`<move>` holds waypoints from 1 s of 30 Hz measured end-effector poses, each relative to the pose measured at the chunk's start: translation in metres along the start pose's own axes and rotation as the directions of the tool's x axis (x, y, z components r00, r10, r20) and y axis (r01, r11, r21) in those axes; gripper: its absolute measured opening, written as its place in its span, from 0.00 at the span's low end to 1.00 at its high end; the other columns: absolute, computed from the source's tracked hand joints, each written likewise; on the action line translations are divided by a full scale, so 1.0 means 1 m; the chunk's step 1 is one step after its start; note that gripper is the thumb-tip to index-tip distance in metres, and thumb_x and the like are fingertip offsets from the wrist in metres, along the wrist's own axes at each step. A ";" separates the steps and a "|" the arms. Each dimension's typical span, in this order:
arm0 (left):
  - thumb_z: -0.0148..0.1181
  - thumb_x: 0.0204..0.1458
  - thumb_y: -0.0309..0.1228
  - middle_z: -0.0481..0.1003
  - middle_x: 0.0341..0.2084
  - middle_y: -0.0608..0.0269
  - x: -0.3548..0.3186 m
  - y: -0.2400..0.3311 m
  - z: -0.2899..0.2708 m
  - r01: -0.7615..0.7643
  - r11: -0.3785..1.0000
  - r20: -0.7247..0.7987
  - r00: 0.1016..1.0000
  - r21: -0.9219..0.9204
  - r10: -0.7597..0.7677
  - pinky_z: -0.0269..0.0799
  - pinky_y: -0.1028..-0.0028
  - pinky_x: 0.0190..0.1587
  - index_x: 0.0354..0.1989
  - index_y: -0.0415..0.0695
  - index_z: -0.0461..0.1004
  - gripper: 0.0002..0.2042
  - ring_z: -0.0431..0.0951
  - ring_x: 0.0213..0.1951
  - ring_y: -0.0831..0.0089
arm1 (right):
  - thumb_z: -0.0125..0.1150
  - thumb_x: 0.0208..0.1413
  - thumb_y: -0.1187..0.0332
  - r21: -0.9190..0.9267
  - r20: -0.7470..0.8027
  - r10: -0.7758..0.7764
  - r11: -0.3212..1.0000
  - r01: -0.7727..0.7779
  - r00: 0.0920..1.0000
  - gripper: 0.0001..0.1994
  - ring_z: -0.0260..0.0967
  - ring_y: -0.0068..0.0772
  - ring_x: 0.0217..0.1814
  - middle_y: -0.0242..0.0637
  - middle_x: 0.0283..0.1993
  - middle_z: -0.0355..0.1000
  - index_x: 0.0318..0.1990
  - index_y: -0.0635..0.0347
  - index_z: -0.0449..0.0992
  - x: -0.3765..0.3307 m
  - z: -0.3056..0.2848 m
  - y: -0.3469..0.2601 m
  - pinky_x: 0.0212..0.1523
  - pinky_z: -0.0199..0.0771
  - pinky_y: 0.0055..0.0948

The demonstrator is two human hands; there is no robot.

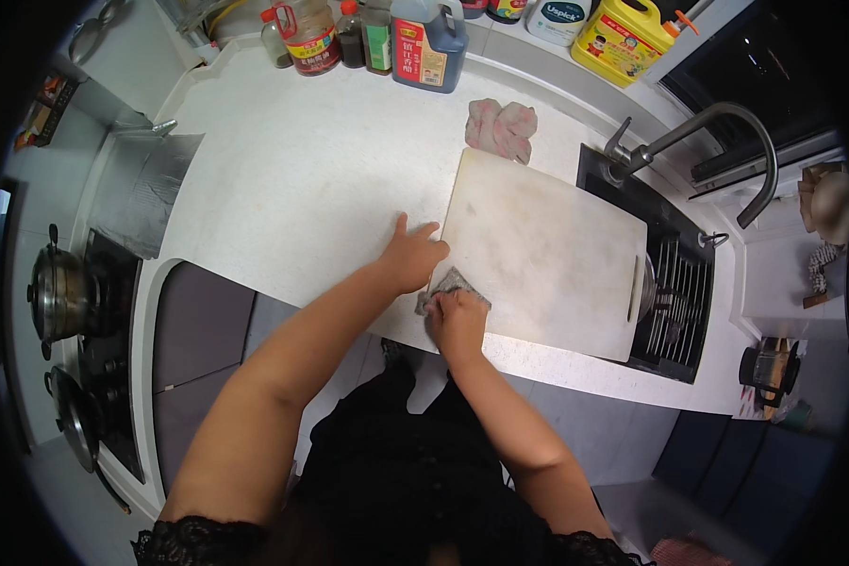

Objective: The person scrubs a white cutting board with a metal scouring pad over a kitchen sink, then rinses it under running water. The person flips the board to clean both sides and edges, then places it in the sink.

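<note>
Cloth (pixel 455 279), grey and crumpled, fills the right grip (pixel 459 325) near the front table edge (pixel 538 360), and the left grip (pixel 411 258), fairly wide, meets a flat board (pixel 542 250).

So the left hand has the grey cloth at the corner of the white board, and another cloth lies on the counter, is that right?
One bit is wrong: the head view shows the right hand has the grey cloth at the corner of the white board. The left hand is by the board's left edge. Another cloth does lie on the counter.
</note>
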State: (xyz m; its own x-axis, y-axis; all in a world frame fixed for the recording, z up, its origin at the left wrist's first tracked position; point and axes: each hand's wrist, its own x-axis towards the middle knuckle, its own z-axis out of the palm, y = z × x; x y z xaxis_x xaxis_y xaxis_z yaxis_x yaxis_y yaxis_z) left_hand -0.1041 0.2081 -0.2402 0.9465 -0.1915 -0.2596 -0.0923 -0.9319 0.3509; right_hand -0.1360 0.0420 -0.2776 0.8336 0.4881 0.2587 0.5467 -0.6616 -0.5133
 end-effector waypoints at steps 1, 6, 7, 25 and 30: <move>0.50 0.49 0.17 0.75 0.45 0.62 0.000 0.001 -0.001 0.002 1.000 0.020 1.000 0.011 -0.002 0.33 0.36 0.65 0.43 0.47 0.72 0.14 0.56 0.67 0.61 | 0.66 0.42 0.68 0.002 0.019 -0.013 1.000 0.013 1.000 0.05 0.67 0.43 0.36 0.38 0.28 0.69 0.26 0.57 0.77 -0.002 -0.003 -0.001 0.36 0.62 0.41; 0.50 0.50 0.17 0.74 0.46 0.66 0.005 0.004 -0.004 0.009 0.999 0.027 1.000 -0.032 -0.009 0.34 0.37 0.66 0.42 0.48 0.73 0.13 0.57 0.66 0.62 | 0.65 0.43 0.68 -0.050 -0.028 0.013 0.999 -0.015 1.000 0.05 0.68 0.42 0.35 0.40 0.28 0.70 0.25 0.58 0.76 0.042 0.002 0.010 0.37 0.62 0.42; 0.49 0.50 0.17 0.74 0.46 0.67 0.006 0.004 -0.008 0.017 0.999 0.053 0.998 -0.031 -0.015 0.34 0.37 0.66 0.41 0.48 0.73 0.13 0.57 0.66 0.62 | 0.66 0.43 0.68 -0.050 -0.041 0.017 0.999 -0.019 0.999 0.05 0.68 0.42 0.35 0.40 0.28 0.70 0.25 0.58 0.76 0.042 0.003 0.008 0.37 0.62 0.42; 0.62 0.47 0.29 0.75 0.45 0.53 0.004 0.011 -0.007 0.049 0.996 0.123 0.991 0.074 -0.057 0.37 0.35 0.64 0.43 0.43 0.72 0.14 0.55 0.67 0.57 | 0.69 0.37 0.72 -0.142 -0.066 0.110 0.983 -0.119 0.992 0.06 0.71 0.45 0.34 0.40 0.28 0.74 0.25 0.57 0.79 0.016 -0.063 0.103 0.37 0.68 0.41; 0.72 0.37 0.40 0.72 0.51 0.57 -0.010 0.042 -0.010 0.033 0.992 0.093 0.995 0.125 -0.045 0.36 0.36 0.64 0.52 0.40 0.67 0.33 0.52 0.68 0.58 | 0.67 0.42 0.73 -0.210 -0.292 0.340 0.889 -0.407 0.894 0.04 0.70 0.46 0.36 0.41 0.30 0.74 0.26 0.61 0.77 -0.003 -0.088 0.141 0.39 0.69 0.42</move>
State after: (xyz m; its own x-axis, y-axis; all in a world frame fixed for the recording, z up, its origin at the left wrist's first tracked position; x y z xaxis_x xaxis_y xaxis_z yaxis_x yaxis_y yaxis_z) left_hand -0.1142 0.1742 -0.2140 0.9168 -0.1770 -0.3581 -0.0987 -0.9690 0.2263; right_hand -0.0544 -0.1025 -0.2784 0.9544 0.0451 0.2951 0.1633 -0.9065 -0.3894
